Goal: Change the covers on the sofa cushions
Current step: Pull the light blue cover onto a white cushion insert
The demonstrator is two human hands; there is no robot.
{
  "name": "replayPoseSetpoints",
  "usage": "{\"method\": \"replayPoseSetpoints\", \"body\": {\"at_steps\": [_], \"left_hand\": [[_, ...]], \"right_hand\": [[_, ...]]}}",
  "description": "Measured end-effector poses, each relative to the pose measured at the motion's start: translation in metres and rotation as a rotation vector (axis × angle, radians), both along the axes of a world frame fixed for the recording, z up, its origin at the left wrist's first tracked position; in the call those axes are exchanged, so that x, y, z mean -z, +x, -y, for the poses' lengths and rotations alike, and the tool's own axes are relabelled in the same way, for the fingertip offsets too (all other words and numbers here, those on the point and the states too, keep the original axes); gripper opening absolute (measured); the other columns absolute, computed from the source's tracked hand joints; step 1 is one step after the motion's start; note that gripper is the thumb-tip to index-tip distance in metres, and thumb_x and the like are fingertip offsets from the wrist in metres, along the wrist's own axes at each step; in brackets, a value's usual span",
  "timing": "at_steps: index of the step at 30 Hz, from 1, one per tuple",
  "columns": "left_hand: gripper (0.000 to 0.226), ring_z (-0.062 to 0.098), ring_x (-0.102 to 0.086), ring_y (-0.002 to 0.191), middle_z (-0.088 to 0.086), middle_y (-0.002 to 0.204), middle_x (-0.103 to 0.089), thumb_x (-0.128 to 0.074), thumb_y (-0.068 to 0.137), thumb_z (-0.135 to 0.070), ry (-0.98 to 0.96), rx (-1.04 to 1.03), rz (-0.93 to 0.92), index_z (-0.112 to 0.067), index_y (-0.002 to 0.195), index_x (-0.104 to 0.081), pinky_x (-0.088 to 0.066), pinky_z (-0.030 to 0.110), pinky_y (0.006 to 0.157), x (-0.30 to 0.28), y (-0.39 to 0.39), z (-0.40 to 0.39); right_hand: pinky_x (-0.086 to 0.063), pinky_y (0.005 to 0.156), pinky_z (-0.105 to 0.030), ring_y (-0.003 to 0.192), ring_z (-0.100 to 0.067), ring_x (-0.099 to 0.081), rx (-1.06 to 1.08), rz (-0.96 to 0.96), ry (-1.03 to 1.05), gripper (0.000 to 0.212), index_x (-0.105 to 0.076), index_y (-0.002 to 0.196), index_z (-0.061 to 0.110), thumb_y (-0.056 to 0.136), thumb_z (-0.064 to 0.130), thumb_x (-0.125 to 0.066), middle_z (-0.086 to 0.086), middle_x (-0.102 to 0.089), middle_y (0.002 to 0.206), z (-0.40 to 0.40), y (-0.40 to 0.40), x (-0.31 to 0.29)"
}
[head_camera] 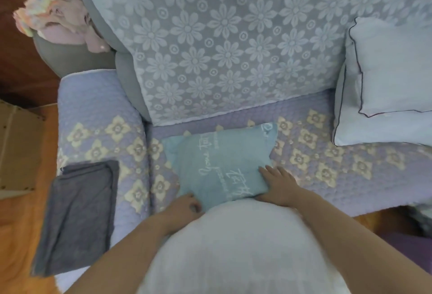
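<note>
Head view shows the blue cushion at the sofa seat's front edge, left hand pinching its near corner, right hand flat with fingers spread, so hold firm and pull the cover slowly.

Soft, dim, bluish light falls evenly, casting only faint shadows and no glare. The whole view is slightly blurred, most at the far left, and wide-angle distortion curves the edges.

White script on the teal cushion is too blurred to read.
</note>
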State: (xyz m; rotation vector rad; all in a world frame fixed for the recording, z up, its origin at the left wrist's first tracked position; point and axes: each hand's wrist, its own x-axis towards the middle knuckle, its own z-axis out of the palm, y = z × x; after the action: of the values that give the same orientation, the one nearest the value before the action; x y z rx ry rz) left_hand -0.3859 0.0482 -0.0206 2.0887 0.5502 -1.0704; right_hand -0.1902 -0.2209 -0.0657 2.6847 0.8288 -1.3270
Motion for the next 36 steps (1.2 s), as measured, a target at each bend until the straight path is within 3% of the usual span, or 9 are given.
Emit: {"method": "replayPoseSetpoints", "body": {"at_steps": [3, 6, 9, 14, 17, 21, 25, 30, 36], "left_hand": [[0.057, 0.023, -0.049, 0.132, 0.006, 0.143, -0.051, -0.033, 0.057, -0.065, 0.009, 0.131, 0.032, -0.030, 0.084, -0.069, -0.039, 0.028, 0.107, 0.010, -0.012, 0.010], [0.044, 0.027, -0.060, 0.105, -0.002, 0.106, -0.057, -0.036, 0.065, -0.063, 0.074, 0.120, 0.087, -0.027, 0.082, -0.055, -0.039, 0.030, 0.080, 0.016, -0.024, 0.009], [0.061, 0.026, -0.057, 0.110, 0.001, 0.120, -0.050, -0.050, 0.070, -0.066, 0.118, 0.040, 0.087, -0.033, 0.121, -0.046, -0.044, 0.031, 0.090, 0.013, -0.027, 0.007], [0.097, 0.031, -0.038, 0.140, 0.009, 0.153, -0.027, -0.057, 0.082, -0.054, 0.180, 0.107, 0.159, -0.031, 0.160, -0.007, -0.034, 0.037, 0.115, 0.015, -0.015, 0.007], [0.090, 0.029, -0.029, 0.147, 0.009, 0.160, -0.028, -0.050, 0.074, -0.062, 0.229, 0.121, 0.165, -0.024, 0.153, -0.034, -0.025, 0.034, 0.118, 0.020, -0.005, 0.008], [0.054, 0.029, -0.060, 0.113, 0.005, 0.119, -0.061, -0.049, 0.077, -0.060, 0.244, 0.250, 0.221, -0.018, 0.105, -0.068, -0.047, 0.033, 0.093, 0.005, -0.008, 0.011], [0.017, 0.027, -0.064, 0.063, 0.000, 0.072, -0.059, -0.053, 0.078, -0.033, 0.236, 0.249, 0.804, -0.020, 0.068, -0.059, -0.047, 0.030, 0.051, -0.066, -0.041, 0.018], [0.019, 0.019, -0.047, 0.054, -0.004, 0.062, -0.045, -0.057, 0.066, -0.018, 0.006, 0.639, 1.120, -0.024, 0.068, -0.040, -0.036, 0.026, 0.054, -0.166, -0.090, 0.034], [0.018, 0.015, -0.058, 0.061, -0.008, 0.071, -0.056, -0.051, 0.072, -0.032, 0.201, 0.609, 0.928, -0.029, 0.081, -0.036, -0.037, 0.027, 0.052, -0.158, -0.100, 0.009]], "right_hand": [[-0.018, 0.119, -0.047, 0.149, -0.029, -0.022, -0.060, 0.021, 0.068, 0.116, -0.013, 0.158, 0.029, 0.064, 0.089, -0.045, -0.001, -0.025, 0.162, -0.008, 0.004, 0.009], [-0.044, 0.092, -0.035, 0.114, -0.029, -0.059, 0.058, 0.000, 0.172, 0.066, -0.048, 0.129, 0.021, 0.079, 0.059, -0.069, -0.007, -0.061, 0.125, -0.016, -0.005, 0.005], [-0.041, 0.070, -0.033, 0.093, -0.029, -0.062, 0.031, 0.068, 0.239, 0.016, -0.052, 0.096, 0.022, 0.091, 0.033, -0.062, -0.007, -0.065, 0.095, -0.013, -0.033, -0.021], [-0.041, 0.060, -0.036, 0.065, -0.014, -0.051, -0.022, 0.160, 0.432, 0.028, -0.034, 0.072, 0.022, 0.082, 0.017, -0.060, 0.005, -0.053, 0.068, 0.008, -0.066, -0.096], [-0.041, 0.060, -0.029, 0.067, -0.007, -0.047, -0.125, 0.170, 0.584, 0.030, -0.035, 0.073, 0.026, 0.080, 0.011, -0.060, 0.012, -0.049, 0.075, 0.020, -0.086, -0.129], [-0.038, 0.104, -0.026, 0.122, -0.012, -0.046, -0.220, 0.234, 0.692, 0.011, -0.054, 0.079, 0.021, 0.086, 0.017, -0.061, 0.002, -0.050, 0.134, 0.041, -0.104, -0.131], [-0.038, 0.109, -0.041, 0.137, -0.023, -0.041, -0.278, 0.290, 0.661, 0.003, -0.058, 0.079, 0.017, 0.078, 0.020, -0.059, 0.002, -0.043, 0.151, 0.039, -0.095, -0.116], [-0.036, 0.113, -0.034, 0.147, -0.021, -0.030, -0.202, 0.314, 0.774, 0.059, -0.053, 0.128, 0.013, 0.073, 0.004, -0.071, -0.001, -0.016, 0.165, 0.019, -0.097, -0.134], [-0.032, 0.109, -0.031, 0.105, -0.018, -0.063, -0.552, 0.453, 0.604, 0.012, -0.058, 0.080, 0.025, 0.074, 0.019, -0.067, 0.007, -0.067, 0.097, 0.014, -0.092, -0.163]]}}
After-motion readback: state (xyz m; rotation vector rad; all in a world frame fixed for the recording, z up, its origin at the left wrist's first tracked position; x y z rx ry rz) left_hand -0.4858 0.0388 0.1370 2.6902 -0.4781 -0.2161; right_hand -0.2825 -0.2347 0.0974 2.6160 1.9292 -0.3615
